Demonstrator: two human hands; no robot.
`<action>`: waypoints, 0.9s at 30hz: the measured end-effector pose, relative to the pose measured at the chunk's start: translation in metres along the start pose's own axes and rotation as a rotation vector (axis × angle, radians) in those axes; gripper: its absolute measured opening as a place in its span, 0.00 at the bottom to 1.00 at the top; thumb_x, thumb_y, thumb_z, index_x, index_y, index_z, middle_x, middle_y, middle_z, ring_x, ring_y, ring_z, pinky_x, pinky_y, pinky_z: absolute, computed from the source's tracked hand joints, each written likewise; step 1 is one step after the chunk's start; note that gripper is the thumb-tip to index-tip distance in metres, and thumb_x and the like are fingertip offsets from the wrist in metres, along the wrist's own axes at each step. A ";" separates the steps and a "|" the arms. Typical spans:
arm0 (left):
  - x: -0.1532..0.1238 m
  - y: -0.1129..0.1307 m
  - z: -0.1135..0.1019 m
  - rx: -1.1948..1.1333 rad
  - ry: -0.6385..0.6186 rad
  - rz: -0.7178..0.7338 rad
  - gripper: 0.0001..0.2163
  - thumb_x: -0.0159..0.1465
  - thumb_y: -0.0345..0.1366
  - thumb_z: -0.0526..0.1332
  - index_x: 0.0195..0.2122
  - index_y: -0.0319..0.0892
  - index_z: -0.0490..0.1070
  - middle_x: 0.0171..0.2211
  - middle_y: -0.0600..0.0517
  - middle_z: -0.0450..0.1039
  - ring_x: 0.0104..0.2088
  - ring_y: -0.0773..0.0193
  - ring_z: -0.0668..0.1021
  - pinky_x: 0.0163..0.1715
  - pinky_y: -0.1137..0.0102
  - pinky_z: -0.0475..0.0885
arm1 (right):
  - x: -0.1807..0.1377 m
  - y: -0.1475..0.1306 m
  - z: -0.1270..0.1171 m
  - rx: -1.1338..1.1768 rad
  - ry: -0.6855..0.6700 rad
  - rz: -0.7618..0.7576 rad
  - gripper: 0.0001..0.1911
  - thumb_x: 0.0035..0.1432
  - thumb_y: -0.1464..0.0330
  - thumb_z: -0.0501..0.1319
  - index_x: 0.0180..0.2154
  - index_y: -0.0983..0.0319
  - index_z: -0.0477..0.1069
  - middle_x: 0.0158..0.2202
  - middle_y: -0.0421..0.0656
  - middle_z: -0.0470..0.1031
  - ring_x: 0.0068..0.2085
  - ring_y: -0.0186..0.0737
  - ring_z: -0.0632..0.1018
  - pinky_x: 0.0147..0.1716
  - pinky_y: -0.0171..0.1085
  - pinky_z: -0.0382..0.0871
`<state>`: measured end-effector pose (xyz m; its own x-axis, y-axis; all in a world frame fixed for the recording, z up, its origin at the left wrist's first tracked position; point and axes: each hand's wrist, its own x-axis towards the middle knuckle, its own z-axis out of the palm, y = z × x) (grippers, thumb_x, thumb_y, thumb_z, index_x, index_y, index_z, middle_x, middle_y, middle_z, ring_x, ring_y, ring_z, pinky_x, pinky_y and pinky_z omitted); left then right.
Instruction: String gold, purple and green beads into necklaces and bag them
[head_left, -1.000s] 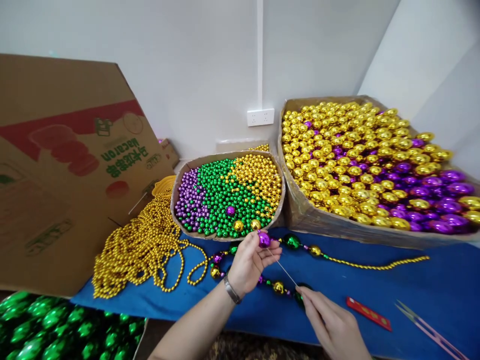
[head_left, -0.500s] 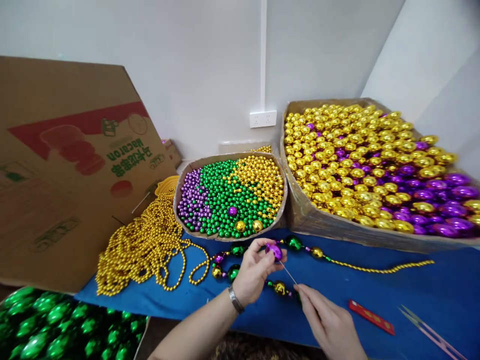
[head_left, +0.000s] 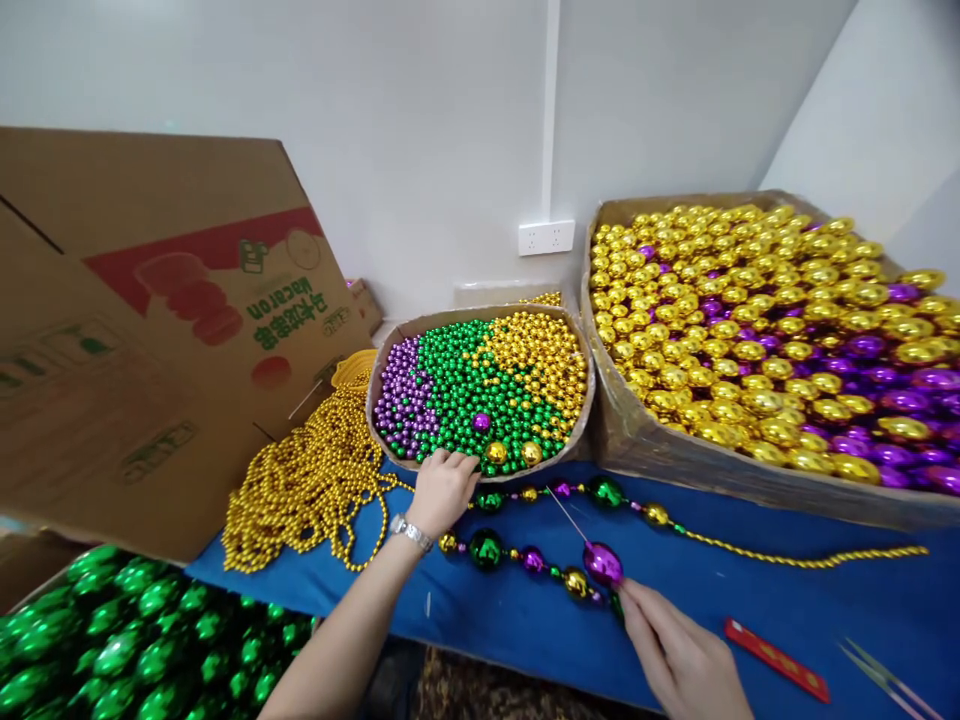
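My right hand (head_left: 679, 640) pinches the lower end of a needle at the right front. The thin metal needle (head_left: 568, 514) slants up and left, with a large shiny purple bead (head_left: 603, 564) threaded on it just above my fingertips. From there a strand of green, gold and purple beads (head_left: 486, 549) loops over the blue cloth. My left hand (head_left: 444, 492) reaches to the front rim of the box of small beads (head_left: 484, 395), its fingers curled. Its fingertips are hidden, so whatever they hold does not show.
A large box of gold and purple beads (head_left: 735, 380) stands at the right. Gold bead chains (head_left: 307, 490) lie heaped beside a leaning cardboard box (head_left: 187, 350). Green beads (head_left: 142, 640) fill a lower-left container. A red packet (head_left: 776, 660) and tweezers (head_left: 889, 680) lie at the front right.
My left hand has let go of the purple bead and moved left to the small-bead box. The purple bead has slid down the needle to my right fingers. The view has shifted slightly left.
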<state>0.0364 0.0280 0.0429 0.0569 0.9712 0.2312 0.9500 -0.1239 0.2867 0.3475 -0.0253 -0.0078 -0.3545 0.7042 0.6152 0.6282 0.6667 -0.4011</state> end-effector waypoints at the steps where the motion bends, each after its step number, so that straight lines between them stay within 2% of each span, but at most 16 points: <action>1: 0.001 -0.001 0.001 0.018 -0.022 0.017 0.10 0.63 0.37 0.54 0.41 0.45 0.73 0.35 0.45 0.73 0.38 0.53 0.69 0.39 0.61 0.62 | 0.000 -0.001 0.001 0.003 -0.007 0.005 0.14 0.64 0.66 0.50 0.40 0.61 0.74 0.35 0.44 0.80 0.34 0.40 0.81 0.32 0.32 0.77; 5: 0.005 -0.003 0.003 0.005 -0.053 0.044 0.09 0.62 0.35 0.56 0.40 0.46 0.74 0.36 0.47 0.72 0.39 0.56 0.69 0.40 0.63 0.62 | 0.000 -0.003 0.001 0.016 -0.031 0.019 0.15 0.64 0.66 0.49 0.41 0.61 0.74 0.36 0.44 0.80 0.34 0.40 0.81 0.33 0.32 0.76; 8: 0.004 0.001 0.002 -0.201 0.088 -0.030 0.08 0.61 0.36 0.58 0.39 0.45 0.74 0.37 0.47 0.72 0.42 0.55 0.69 0.43 0.61 0.63 | 0.001 -0.006 0.001 0.022 -0.042 0.015 0.16 0.64 0.66 0.49 0.40 0.61 0.74 0.35 0.44 0.80 0.34 0.39 0.81 0.32 0.32 0.76; 11: 0.000 0.016 0.002 -0.737 0.178 -0.185 0.09 0.60 0.39 0.60 0.40 0.43 0.73 0.35 0.47 0.73 0.38 0.58 0.73 0.39 0.63 0.68 | 0.002 -0.011 0.003 0.039 -0.050 0.005 0.15 0.64 0.67 0.49 0.39 0.61 0.74 0.35 0.44 0.80 0.34 0.39 0.81 0.32 0.31 0.76; 14: -0.006 0.041 0.002 -1.357 0.073 -0.347 0.13 0.57 0.40 0.64 0.41 0.40 0.72 0.35 0.48 0.74 0.35 0.61 0.77 0.35 0.67 0.71 | 0.004 -0.014 0.004 0.064 -0.062 -0.003 0.15 0.64 0.67 0.49 0.40 0.61 0.74 0.35 0.45 0.80 0.34 0.39 0.81 0.33 0.31 0.76; 16: -0.009 0.057 0.003 -1.600 -0.001 -0.396 0.13 0.56 0.40 0.65 0.40 0.38 0.72 0.40 0.45 0.74 0.35 0.60 0.78 0.35 0.68 0.72 | 0.005 -0.015 0.005 0.067 -0.068 0.003 0.15 0.64 0.66 0.49 0.41 0.61 0.74 0.36 0.45 0.80 0.34 0.39 0.81 0.33 0.32 0.76; 19: -0.012 0.071 0.004 -1.730 -0.049 -0.418 0.12 0.57 0.40 0.65 0.38 0.37 0.73 0.40 0.44 0.74 0.34 0.62 0.79 0.34 0.70 0.73 | 0.005 -0.015 0.004 0.051 -0.068 -0.006 0.15 0.64 0.67 0.49 0.41 0.60 0.74 0.36 0.44 0.80 0.34 0.39 0.81 0.34 0.33 0.76; 27: -0.015 0.077 0.008 -1.732 -0.032 -0.436 0.11 0.54 0.36 0.68 0.36 0.38 0.73 0.36 0.48 0.75 0.33 0.63 0.79 0.33 0.71 0.74 | 0.005 -0.015 0.000 0.007 -0.059 -0.035 0.16 0.65 0.68 0.48 0.40 0.61 0.73 0.35 0.44 0.80 0.34 0.37 0.81 0.33 0.31 0.76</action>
<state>0.1114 0.0058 0.0542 -0.0604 0.9896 -0.1308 -0.4772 0.0864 0.8746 0.3362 -0.0318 0.0009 -0.4170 0.6932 0.5879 0.6096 0.6931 -0.3848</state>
